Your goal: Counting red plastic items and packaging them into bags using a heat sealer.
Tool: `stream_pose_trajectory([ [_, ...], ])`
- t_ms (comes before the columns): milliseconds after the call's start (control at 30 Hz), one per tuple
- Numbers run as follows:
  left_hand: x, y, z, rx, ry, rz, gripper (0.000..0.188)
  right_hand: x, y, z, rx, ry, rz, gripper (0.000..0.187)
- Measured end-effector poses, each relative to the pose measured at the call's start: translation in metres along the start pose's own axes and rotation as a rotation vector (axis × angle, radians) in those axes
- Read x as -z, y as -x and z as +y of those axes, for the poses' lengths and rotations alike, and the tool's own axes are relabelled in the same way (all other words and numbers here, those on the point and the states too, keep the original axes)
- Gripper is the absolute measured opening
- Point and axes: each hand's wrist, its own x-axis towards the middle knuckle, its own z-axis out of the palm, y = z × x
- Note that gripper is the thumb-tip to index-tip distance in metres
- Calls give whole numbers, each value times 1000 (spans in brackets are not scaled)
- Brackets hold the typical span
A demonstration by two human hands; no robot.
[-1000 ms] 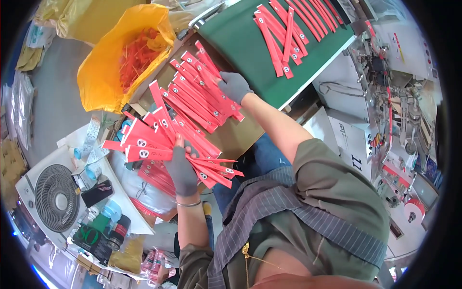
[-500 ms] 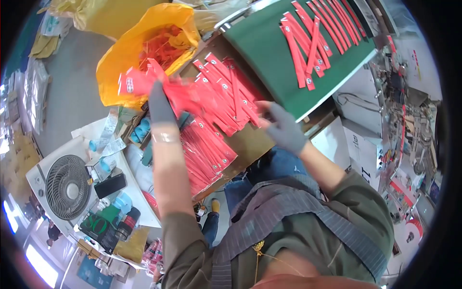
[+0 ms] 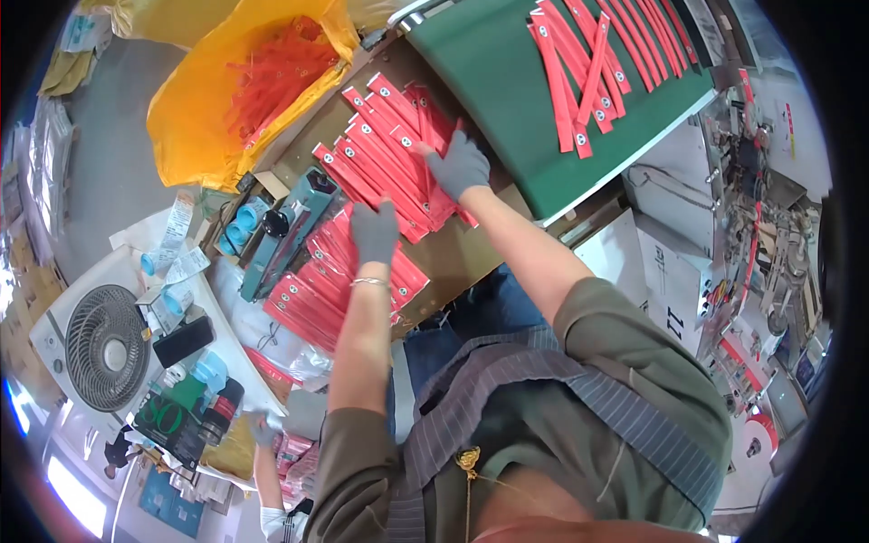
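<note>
Long slim red packets (image 3: 385, 149), each with a pale end and a round mark, lie in an overlapping pile in a brown cardboard box. My left hand (image 3: 374, 237), in a grey glove, rests at the near side of this pile, its fingers stretched over the packets. At the pile's right side is my right hand (image 3: 463, 167), also gloved in grey. Its thumb and index finger are spread apart and touch the packets' edge; the other fingertips are partly hidden. Red packets in clear plastic wrapping (image 3: 312, 303) lie beside and below my left wrist.
A green conveyor belt (image 3: 507, 109) carries more red packets at the far right. A yellow bag (image 3: 195, 118) holds red strips at the far left. A teal device (image 3: 299, 222), a fan (image 3: 109, 348) and a phone (image 3: 184, 341) stand left. Another person's gloved hand (image 3: 264, 429) shows lower left.
My left hand has let go of the red bunch it held by the yellow bag and come back to the pile. My right hand has moved up and left onto the pile's edge.
</note>
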Motion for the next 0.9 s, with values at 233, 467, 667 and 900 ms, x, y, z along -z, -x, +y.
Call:
stream_pose_trajectory([
  [233,-52,-2,1,-18,264,446,57,-43,10,-2,353,-89,26,36],
  [467,-29,-2,-24,18,613,365,30,-26,2,13,190,-298,103,29],
  [667,-22,5,-26,5,850,401,27,-16,1,12,215,-241,98,25],
  [900,-12,16,-20,56,926,295,26,-2,7,6,190,-553,-8,28],
])
